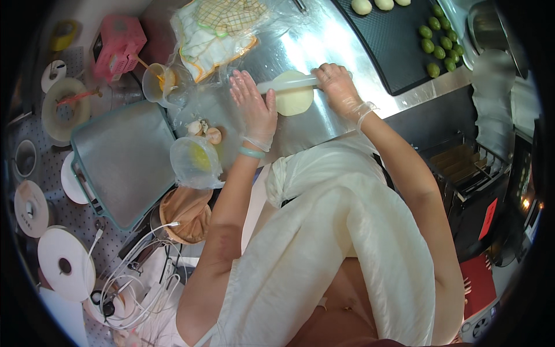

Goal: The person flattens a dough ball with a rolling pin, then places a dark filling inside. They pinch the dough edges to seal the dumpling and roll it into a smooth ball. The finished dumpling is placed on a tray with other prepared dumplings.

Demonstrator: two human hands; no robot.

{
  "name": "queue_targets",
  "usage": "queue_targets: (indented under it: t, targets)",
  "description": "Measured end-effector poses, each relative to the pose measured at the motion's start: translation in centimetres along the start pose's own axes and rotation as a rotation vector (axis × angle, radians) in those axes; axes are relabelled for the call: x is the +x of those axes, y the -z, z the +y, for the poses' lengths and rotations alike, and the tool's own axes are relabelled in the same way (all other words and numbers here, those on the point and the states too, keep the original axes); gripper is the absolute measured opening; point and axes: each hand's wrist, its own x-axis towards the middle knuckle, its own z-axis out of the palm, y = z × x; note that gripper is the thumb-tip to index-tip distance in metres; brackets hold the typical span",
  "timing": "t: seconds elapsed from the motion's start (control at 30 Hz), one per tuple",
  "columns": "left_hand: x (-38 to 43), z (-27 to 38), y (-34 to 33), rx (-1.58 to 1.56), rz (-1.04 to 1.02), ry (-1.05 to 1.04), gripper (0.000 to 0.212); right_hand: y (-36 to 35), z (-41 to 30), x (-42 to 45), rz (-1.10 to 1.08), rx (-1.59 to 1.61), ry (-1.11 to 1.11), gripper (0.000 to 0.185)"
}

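Observation:
A pale disc of dough lies flat on the steel worktop. Across its upper part runs a translucent white rolling pin. My left hand, in a clear plastic glove, rests flat over the pin's left end with straight fingers, not wrapped around it. The fingers of my right hand, gloved too, curl over the right end. Left of my left hand are cracked eggshells and a clear plastic tub with yellow liquid in it.
At upper right, a black tray carries several green balls and pale dough balls. Cloths and plastic film lie at the top. A cup with an orange-handled tool and a grey-green board stand left. Loose white cables hang lower left.

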Motion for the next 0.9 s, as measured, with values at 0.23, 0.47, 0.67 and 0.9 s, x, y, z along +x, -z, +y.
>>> queue_targets:
  t: [0.23, 0.47, 0.67, 0.9]
  targets:
    - [-0.3, 1.5, -3.4, 0.073, -0.256, 0.118, 0.065, -0.5, -0.1, 3.3, -0.118, 0.053, 0.143, 0.030]
    - [3.8, 0.1, -4.9, 0.212, -0.050, 0.206, 0.067, -3.1, 0.7, 9.7, -0.058, -0.159, 0.084, 0.035]
    - [7.3, -1.7, -4.7, 0.194, 0.021, 0.217, 0.069, -3.4, 1.3, 14.2, -0.069, -0.003, 0.137, 0.025]
    - [8.8, -2.7, -3.6, -0.053, 0.164, 0.190, 0.053, -0.2, 1.6, 11.3, 0.004, 0.214, 0.145, 0.013]
